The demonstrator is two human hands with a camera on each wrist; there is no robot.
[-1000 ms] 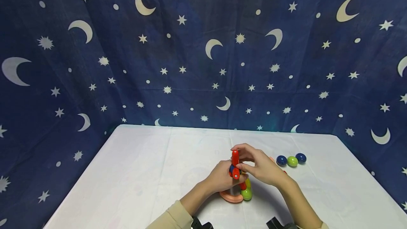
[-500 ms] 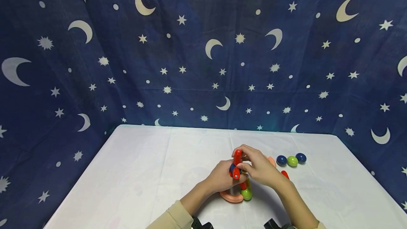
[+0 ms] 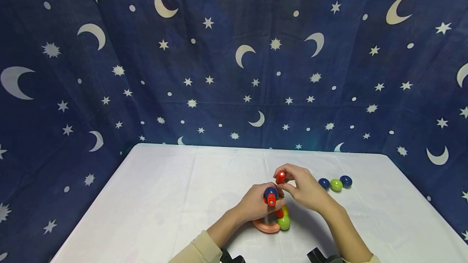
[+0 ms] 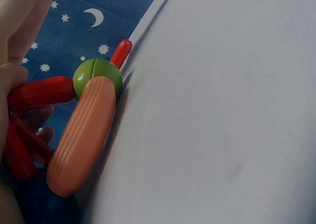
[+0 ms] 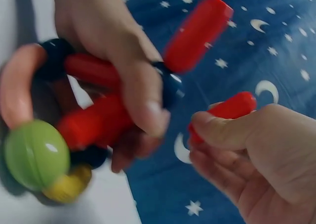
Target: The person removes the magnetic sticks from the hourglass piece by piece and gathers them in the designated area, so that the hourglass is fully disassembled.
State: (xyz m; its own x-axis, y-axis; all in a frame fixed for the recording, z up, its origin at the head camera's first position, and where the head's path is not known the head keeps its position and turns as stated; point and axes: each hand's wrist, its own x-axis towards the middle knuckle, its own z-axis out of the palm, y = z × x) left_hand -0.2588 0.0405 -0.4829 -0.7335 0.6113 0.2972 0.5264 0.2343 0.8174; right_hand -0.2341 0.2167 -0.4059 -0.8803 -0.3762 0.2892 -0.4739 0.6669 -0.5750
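Note:
In the head view my left hand (image 3: 255, 204) grips red rods of a ball-and-rod building toy standing on the table. A dark blue ball (image 5: 172, 88) tops it, with a short red rod (image 5: 197, 33) sticking out. Lower down are a green ball (image 5: 37, 155), a yellow piece (image 5: 69, 184) and a curved orange rod (image 4: 83, 137). My right hand (image 3: 306, 190) pinches a loose red rod (image 5: 234, 107) between thumb and fingers, just right of the blue ball and apart from it. My left fingers hide part of the structure's middle.
Two dark blue balls (image 3: 345, 181) and a green ball (image 3: 336, 185) lie on the white table (image 3: 164, 198) beyond my right hand. A dark blue curtain (image 3: 219, 60) with moons and stars hangs behind the table.
My right hand has drawn its red rod away from the blue ball, rightward. Before, the rod stood right at the ball. My left hand has kept its grip in place.

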